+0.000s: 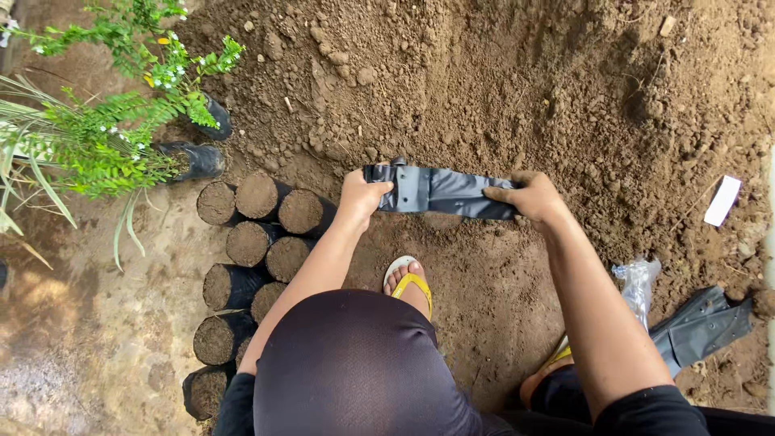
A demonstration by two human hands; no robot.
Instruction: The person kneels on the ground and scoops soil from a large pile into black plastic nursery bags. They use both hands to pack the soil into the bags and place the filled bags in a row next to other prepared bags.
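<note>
A flat, empty black plastic nursery bag (440, 192) is stretched sideways just above the brown soil. My left hand (361, 196) pinches its left end. My right hand (529, 196) grips its right end, fingers laid along the plastic. Both arms reach forward over my bent knee. Behind the bag rises a big heap of loose soil (500, 81). Under the bag, my foot in a yellow sandal (408, 282) rests on the ground.
Several black bags filled with soil (258, 242) stand packed together at the left. Green potted plants (105, 121) lean at the far left. Spare flat black bags (701, 327) and a clear plastic wrapper (638, 278) lie at the right, with a white slip (722, 200) beyond.
</note>
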